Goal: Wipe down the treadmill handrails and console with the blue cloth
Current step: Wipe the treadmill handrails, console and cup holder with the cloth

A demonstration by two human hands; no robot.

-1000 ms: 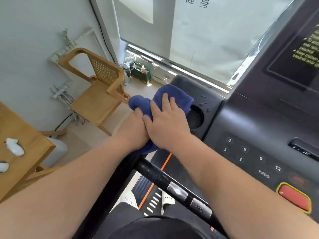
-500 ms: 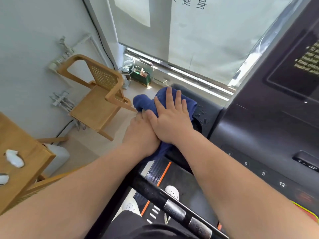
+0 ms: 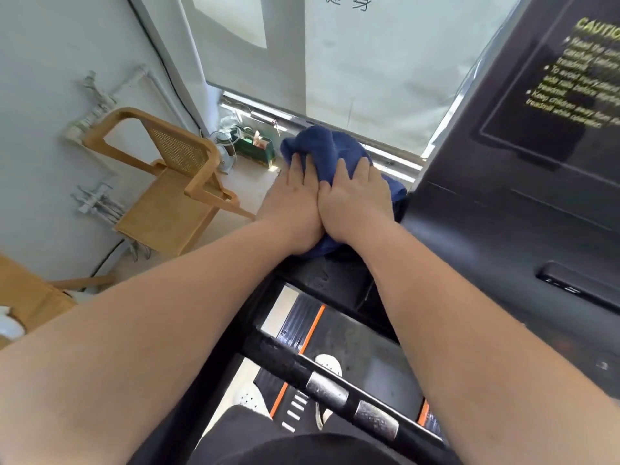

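Note:
The blue cloth (image 3: 327,151) lies bunched on the far left corner of the black treadmill console (image 3: 503,223). My left hand (image 3: 292,203) and my right hand (image 3: 355,199) press side by side on the cloth, fingers spread over it and pointing away from me. The cloth covers the cup recess and the console's left edge beneath it. A black handrail bar (image 3: 335,391) with two metal sensor plates crosses below my forearms. The console screen with yellow caution text sits at the upper right.
A wooden chair (image 3: 174,189) stands to the left by the wall. A wooden table edge (image 3: 27,297) shows at the far left. A window with a blind (image 3: 369,68) is straight ahead. The treadmill belt (image 3: 362,350) and my white shoes lie below.
Both hands have pushed the cloth farther forward over the console's left corner, past the cup recess. The view has tilted up, hiding the number buttons and the red button.

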